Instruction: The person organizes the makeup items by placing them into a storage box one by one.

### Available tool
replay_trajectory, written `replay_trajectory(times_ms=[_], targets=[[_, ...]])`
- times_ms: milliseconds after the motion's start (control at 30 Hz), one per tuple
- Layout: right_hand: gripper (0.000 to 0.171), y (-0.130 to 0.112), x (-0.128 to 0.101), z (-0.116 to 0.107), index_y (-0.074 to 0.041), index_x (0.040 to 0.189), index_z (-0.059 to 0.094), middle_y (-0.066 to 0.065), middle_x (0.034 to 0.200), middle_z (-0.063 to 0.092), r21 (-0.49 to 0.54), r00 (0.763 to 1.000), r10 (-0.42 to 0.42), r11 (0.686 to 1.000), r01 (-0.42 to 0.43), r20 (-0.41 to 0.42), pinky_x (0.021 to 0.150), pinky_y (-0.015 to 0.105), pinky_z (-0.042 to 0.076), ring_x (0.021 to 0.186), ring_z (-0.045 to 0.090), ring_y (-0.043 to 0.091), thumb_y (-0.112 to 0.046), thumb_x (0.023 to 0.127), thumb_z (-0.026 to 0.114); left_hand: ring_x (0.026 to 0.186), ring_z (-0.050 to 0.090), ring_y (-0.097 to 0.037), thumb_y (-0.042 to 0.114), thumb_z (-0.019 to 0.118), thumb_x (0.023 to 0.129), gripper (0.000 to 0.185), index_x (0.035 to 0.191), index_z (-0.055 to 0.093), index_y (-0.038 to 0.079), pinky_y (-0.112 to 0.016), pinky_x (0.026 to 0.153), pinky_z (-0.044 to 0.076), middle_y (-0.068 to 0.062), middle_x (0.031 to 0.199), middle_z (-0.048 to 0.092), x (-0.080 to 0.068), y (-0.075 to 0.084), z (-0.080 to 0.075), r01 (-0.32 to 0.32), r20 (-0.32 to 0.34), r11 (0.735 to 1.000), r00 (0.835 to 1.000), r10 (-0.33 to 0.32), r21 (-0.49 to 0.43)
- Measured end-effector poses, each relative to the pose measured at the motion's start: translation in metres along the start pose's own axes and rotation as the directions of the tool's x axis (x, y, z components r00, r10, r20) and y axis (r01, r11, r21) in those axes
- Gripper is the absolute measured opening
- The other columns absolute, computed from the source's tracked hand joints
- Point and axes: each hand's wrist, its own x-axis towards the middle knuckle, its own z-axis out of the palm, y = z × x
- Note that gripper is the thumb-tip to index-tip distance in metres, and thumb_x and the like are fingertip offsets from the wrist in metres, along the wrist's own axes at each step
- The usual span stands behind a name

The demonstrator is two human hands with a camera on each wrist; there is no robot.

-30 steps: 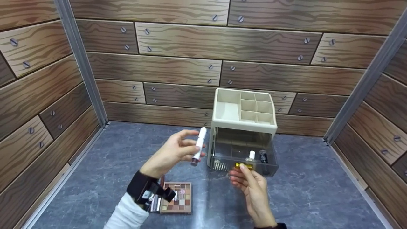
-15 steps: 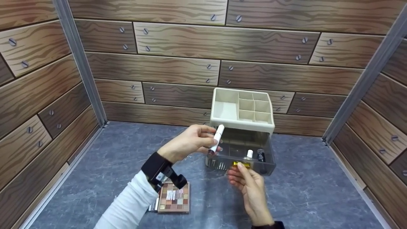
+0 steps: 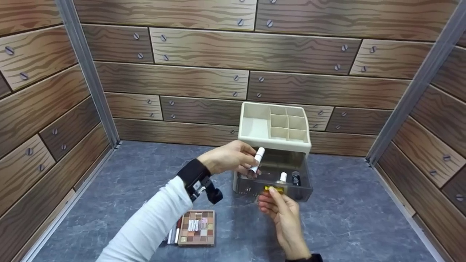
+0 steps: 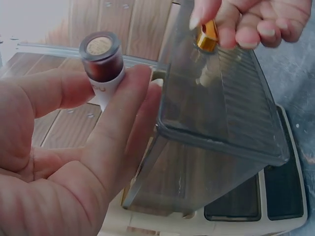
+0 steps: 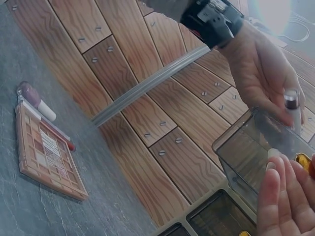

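In the head view my left hand [image 3: 233, 156] pinches a lip gloss tube [image 3: 259, 156], white with a dark red-brown end. It is over the left part of a smoky, see-through drawer [image 3: 296, 194], pulled out of a cream organizer [image 3: 271, 140]. The left wrist view shows the round label on the dark end of the tube. My right hand [image 3: 285, 214] pinches the drawer's gold knob [image 3: 268, 189] between thumb and fingers. Inside the drawer, on the right, stand a small white-capped bottle [image 3: 283, 177] and a small black bottle [image 3: 296, 178].
An eyeshadow palette [image 3: 197, 233] lies on the grey marbled table at the front left, with several slim makeup tubes [image 3: 174, 233] along its left side. The organizer's top has divided compartments. Wood-patterned walls enclose the back and sides.
My left hand has carried the lip gloss tube to the right, from beside the organizer to over the drawer. The right hand stays on the knob, and the drawer remains pulled out.
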Motion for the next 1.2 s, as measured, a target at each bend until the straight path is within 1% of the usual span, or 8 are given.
replay_trajectory(times_ms=[167, 267, 433, 567, 833, 1033, 1100, 1200], targets=[[0.023, 0.000, 0.000, 0.000, -0.001, 0.088, 0.069, 0.011, 0.079, 0.072, -0.002, 1.000, -0.005, 1.000, 0.005, 0.003, 0.063, 0.026, 0.057, 0.067, 0.068, 0.016, -0.019, 0.096, 0.058, 0.087, 0.066, -0.026, -0.004, 0.060, 0.088, 0.041, 0.125, 0.044, -0.013, -0.034, 0.079, 0.057, -0.030, 0.119, 0.056, 0.013, 0.002, 0.006, 0.047, -0.020, 0.998, 0.999, -0.046, 0.048], [0.023, 0.000, 0.000, 0.001, -0.001, 0.088, 0.069, 0.011, 0.079, 0.071, 0.006, 1.000, -0.010, 1.000, 0.010, 0.000, 0.063, 0.026, 0.057, 0.067, 0.068, 0.016, -0.019, 0.096, 0.057, 0.084, 0.065, -0.024, -0.005, 0.062, 0.086, 0.042, 0.123, 0.045, -0.014, -0.032, 0.076, 0.058, -0.024, 0.109, 0.060, 0.021, 0.002, 0.012, 0.059, -0.055, 0.993, 0.997, -0.053, 0.098], [0.023, 0.001, -0.002, 0.002, -0.002, 0.086, 0.070, 0.010, 0.078, 0.071, 0.019, 1.000, -0.006, 1.000, 0.006, -0.013, 0.062, 0.026, 0.057, 0.066, 0.068, 0.016, -0.018, 0.096, 0.057, 0.067, 0.060, -0.015, -0.006, 0.065, 0.084, 0.019, 0.100, 0.056, -0.011, -0.027, 0.067, 0.058, -0.008, 0.079, 0.060, 0.029, 0.000, 0.023, 0.073, -0.111, 0.968, 0.993, -0.048, 0.238], [0.023, 0.000, -0.003, 0.002, -0.001, 0.086, 0.070, 0.010, 0.077, 0.071, 0.027, 1.000, -0.014, 1.000, 0.014, -0.020, 0.062, 0.025, 0.057, 0.066, 0.068, 0.016, -0.019, 0.095, 0.059, 0.060, 0.056, -0.012, -0.005, 0.067, 0.083, 0.010, 0.084, 0.057, -0.003, -0.026, 0.063, 0.058, -0.005, 0.071, 0.057, 0.031, 0.002, 0.030, 0.093, -0.145, 0.944, 0.988, -0.049, 0.318], [0.024, 0.000, 0.000, 0.002, -0.002, 0.085, 0.070, 0.009, 0.076, 0.071, 0.024, 0.999, -0.030, 0.999, 0.031, -0.024, 0.060, 0.024, 0.056, 0.065, 0.068, 0.015, -0.019, 0.097, 0.057, 0.056, 0.057, -0.012, 0.001, 0.070, 0.083, 0.021, 0.071, 0.054, 0.005, -0.025, 0.062, 0.057, -0.003, 0.068, 0.057, 0.038, 0.005, 0.040, 0.131, -0.184, 0.889, 0.981, -0.053, 0.438], [0.023, 0.000, 0.002, 0.004, -0.003, 0.086, 0.070, 0.009, 0.077, 0.072, 0.029, 1.000, -0.024, 0.999, 0.024, -0.013, 0.060, 0.024, 0.056, 0.066, 0.068, 0.015, -0.019, 0.096, 0.057, 0.056, 0.061, -0.014, 0.008, 0.074, 0.080, 0.020, 0.070, 0.058, 0.006, -0.027, 0.061, 0.057, -0.007, 0.072, 0.067, 0.044, 0.001, 0.046, 0.165, -0.239, 0.822, 0.970, -0.036, 0.545], [0.023, 0.000, 0.001, 0.003, -0.003, 0.086, 0.070, 0.009, 0.077, 0.072, 0.026, 0.999, -0.023, 0.999, 0.024, -0.026, 0.060, 0.023, 0.056, 0.066, 0.068, 0.014, -0.019, 0.096, 0.057, 0.059, 0.065, -0.017, 0.009, 0.074, 0.080, 0.018, 0.074, 0.058, 0.005, -0.028, 0.061, 0.057, -0.012, 0.078, 0.071, 0.044, -0.001, 0.049, 0.161, -0.239, 0.817, 0.971, -0.029, 0.553], [0.024, 0.002, -0.001, 0.001, -0.002, 0.087, 0.070, 0.009, 0.077, 0.072, 0.016, 0.999, -0.007, 1.000, 0.008, -0.044, 0.060, 0.024, 0.056, 0.066, 0.068, 0.014, -0.020, 0.096, 0.058, 0.067, 0.069, -0.020, 0.008, 0.072, 0.081, 0.018, 0.080, 0.055, 0.004, -0.030, 0.062, 0.057, -0.015, 0.085, 0.070, 0.041, -0.004, 0.052, 0.162, -0.237, 0.826, 0.971, -0.035, 0.540]])
